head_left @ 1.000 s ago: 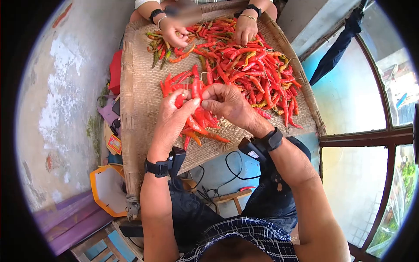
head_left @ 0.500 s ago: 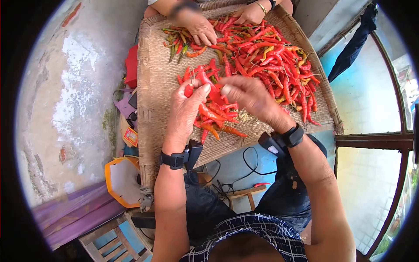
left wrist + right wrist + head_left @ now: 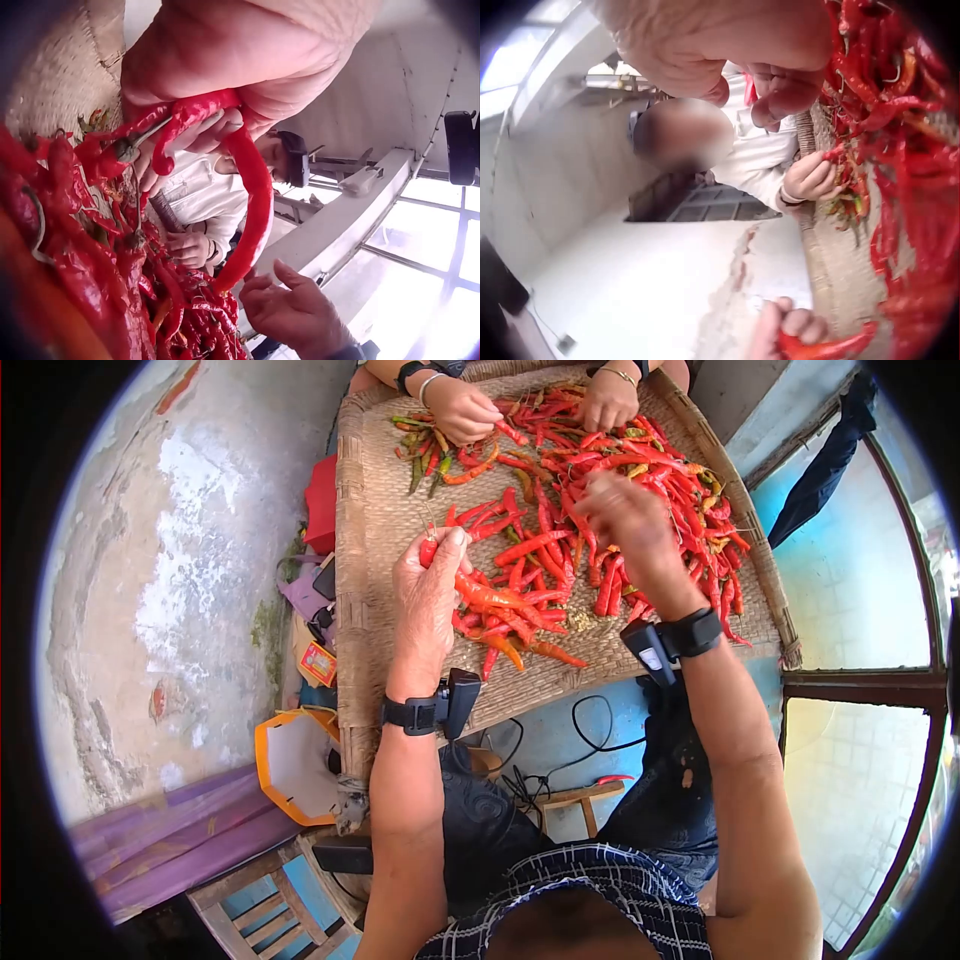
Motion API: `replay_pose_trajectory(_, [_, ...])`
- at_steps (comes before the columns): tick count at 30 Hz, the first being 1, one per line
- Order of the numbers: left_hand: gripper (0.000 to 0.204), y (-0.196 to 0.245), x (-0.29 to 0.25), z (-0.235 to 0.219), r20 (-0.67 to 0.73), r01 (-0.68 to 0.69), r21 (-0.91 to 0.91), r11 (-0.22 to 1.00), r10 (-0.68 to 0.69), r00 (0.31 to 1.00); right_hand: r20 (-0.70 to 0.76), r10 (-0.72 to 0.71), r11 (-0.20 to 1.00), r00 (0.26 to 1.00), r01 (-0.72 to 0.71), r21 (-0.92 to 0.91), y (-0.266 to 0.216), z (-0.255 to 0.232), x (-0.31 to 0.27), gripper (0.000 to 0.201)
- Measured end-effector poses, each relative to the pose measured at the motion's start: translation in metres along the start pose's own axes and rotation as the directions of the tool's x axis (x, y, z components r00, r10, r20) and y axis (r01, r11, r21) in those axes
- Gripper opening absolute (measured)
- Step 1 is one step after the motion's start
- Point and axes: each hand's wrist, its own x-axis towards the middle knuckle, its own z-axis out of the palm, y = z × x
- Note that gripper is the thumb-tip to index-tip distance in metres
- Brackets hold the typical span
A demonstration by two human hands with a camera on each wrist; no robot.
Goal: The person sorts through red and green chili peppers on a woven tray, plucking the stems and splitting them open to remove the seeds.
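My left hand (image 3: 428,595) grips red chili peppers near the front left of the woven tray (image 3: 375,510). In the left wrist view, a long curved chili pepper (image 3: 259,195) hangs from its fingers, with a shorter one beside it. My right hand (image 3: 635,525), blurred, is over the large heap of red chili peppers (image 3: 690,525). Its fingers are loosely bent, and nothing shows between them in the right wrist view. A smaller pile of red and orange chili peppers (image 3: 510,622) lies beside my left hand.
Across the tray, another person's hand (image 3: 462,410) pinches a red chili pepper (image 3: 512,433), and their other hand (image 3: 610,400) touches the heap. Green and orange chilies (image 3: 425,450) lie near them. The tray's raised rim (image 3: 352,650) runs along the left; a window (image 3: 850,580) stands right.
My right hand has moved away from my left hand, rightward and farther out over the heap. My left hand still holds chili peppers. The other person's hand has picked up a red chili pepper.
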Motion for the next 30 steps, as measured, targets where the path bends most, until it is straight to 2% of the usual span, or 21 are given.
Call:
replay_pose_trajectory(1, [0.015, 0.001, 0.0, 0.001, -0.01, 0.003, -0.006, 1.0, -0.003, 1.0, 0.143, -0.026, 0.957, 0.989, 0.066, -0.281, 0.007, 0.008, -0.001, 0.034])
replay_pose_trajectory(2, [0.015, 0.001, -0.001, 0.002, -0.013, 0.002, -0.005, 1.0, -0.002, 1.0, 0.316, -0.383, 0.639, 0.868, 0.496, -0.588, 0.036, 0.013, 0.006, 0.034])
replay_pose_trajectory(4, [0.014, 0.002, -0.002, 0.001, 0.01, -0.003, -0.029, 1.0, 0.003, 1.0, 0.41, -0.456, 0.23, 0.79, 0.55, -0.803, 0.043, 0.029, -0.004, 0.031])
replay_pose_trajectory(5, [0.014, 0.002, -0.002, 0.0, 0.006, -0.001, -0.025, 1.0, 0.001, 1.0, 0.411, -0.455, 0.235, 0.79, 0.551, -0.801, 0.048, 0.032, -0.003, 0.031])
replay_pose_trajectory(7, [0.016, 0.003, -0.001, -0.002, 0.003, -0.014, -0.029, 0.999, 0.014, 1.0, 0.435, -0.212, 0.193, 0.875, 0.474, -0.859, 0.053, 0.037, -0.002, 0.027])
replay_pose_trajectory(8, [0.016, 0.003, 0.0, -0.002, 0.0, -0.013, -0.029, 0.999, 0.013, 1.0, 0.438, -0.21, 0.194, 0.874, 0.476, -0.858, 0.055, 0.038, -0.002, 0.027])
replay_pose_trajectory(10, [0.016, 0.004, 0.001, -0.003, -0.045, -0.035, -0.022, 0.999, 0.034, 0.998, 0.501, -0.086, 0.346, 0.861, 0.497, -0.796, 0.046, 0.042, -0.006, 0.022])
replay_pose_trajectory(12, [0.015, 0.005, 0.002, -0.005, -0.054, -0.053, -0.03, 0.998, 0.051, 0.997, 0.564, -0.083, 0.398, 0.822, 0.546, -0.737, 0.053, 0.041, -0.009, 0.021])
replay_pose_trajectory(14, [0.015, 0.007, 0.002, -0.007, -0.063, -0.072, -0.039, 0.997, 0.069, 0.996, 0.598, -0.144, 0.616, 0.788, 0.544, -0.57, 0.026, 0.041, -0.021, 0.018])
replay_pose_trajectory(16, [0.015, 0.01, 0.001, -0.011, -0.157, -0.066, -0.012, 0.998, 0.063, 0.986, 0.567, -0.094, 0.591, 0.818, 0.505, -0.63, 0.011, 0.032, -0.022, 0.017])
replay_pose_trajectory(18, [0.015, 0.008, 0.001, -0.018, -0.146, -0.08, -0.026, 0.996, 0.075, 0.986, 0.409, -0.06, 0.673, 0.91, 0.34, -0.657, 0.001, 0.014, -0.018, 0.014])
replay_pose_trajectory(19, [0.015, 0.008, 0.002, -0.019, -0.169, -0.097, -0.061, 0.993, 0.085, 0.982, 0.401, -0.083, 0.72, 0.912, 0.333, -0.609, 0.0, 0.003, -0.015, 0.013])
replay_pose_trajectory(20, [0.015, 0.008, 0.003, -0.019, -0.191, -0.115, -0.096, 0.989, 0.095, 0.977, 0.314, -0.043, 0.79, 0.948, 0.225, -0.571, -0.001, -0.006, -0.013, 0.014])
replay_pose_trajectory(22, [0.014, 0.011, 0.002, -0.016, -0.223, -0.113, -0.106, 0.988, 0.088, 0.971, 0.222, -0.113, 0.9, 0.968, 0.194, -0.389, -0.003, -0.025, -0.004, 0.015])
replay_pose_trajectory(23, [0.015, 0.012, 0.002, -0.016, -0.223, -0.117, -0.086, 0.989, 0.095, 0.97, 0.116, -0.065, 0.984, 0.991, 0.083, -0.158, -0.007, -0.033, -0.001, 0.017])
replay_pose_trajectory(24, [0.015, 0.011, 0.001, -0.015, -0.221, -0.119, -0.066, 0.991, 0.102, 0.97, 0.023, 0.01, 0.995, 1.0, -0.012, 0.095, -0.013, -0.038, 0.0, 0.02])
replay_pose_trajectory(25, [0.015, 0.01, 0.001, -0.015, -0.218, -0.115, -0.066, 0.991, 0.098, 0.971, -0.153, 0.032, 0.942, 0.988, 0.021, 0.334, -0.008, -0.034, 0.002, 0.025])
replay_pose_trajectory(26, [0.016, 0.009, 0.001, -0.015, -0.209, -0.121, -0.073, 0.99, 0.103, 0.972, -0.156, 0.035, 0.943, 0.987, 0.02, 0.334, -0.005, -0.031, 0.0, 0.025])
replay_pose_trajectory(28, [0.016, 0.008, 0.002, -0.014, -0.199, -0.128, -0.078, 0.989, 0.11, 0.974, -0.099, 0.12, 0.979, 0.988, -0.101, 0.176, 0.0, -0.024, -0.004, 0.024])
replay_pose_trajectory(29, [0.016, 0.008, 0.002, -0.014, -0.201, -0.118, -0.076, 0.99, 0.101, 0.974, 0.083, 0.075, 0.996, 0.994, -0.071, -0.05, 0.004, -0.019, -0.007, 0.023])
replay_pose_trajectory(30, [0.017, 0.008, 0.002, -0.014, -0.205, -0.109, -0.074, 0.991, 0.092, 0.974, 0.234, -0.061, 0.908, 0.97, 0.152, -0.39, 0.018, -0.011, -0.006, 0.019])
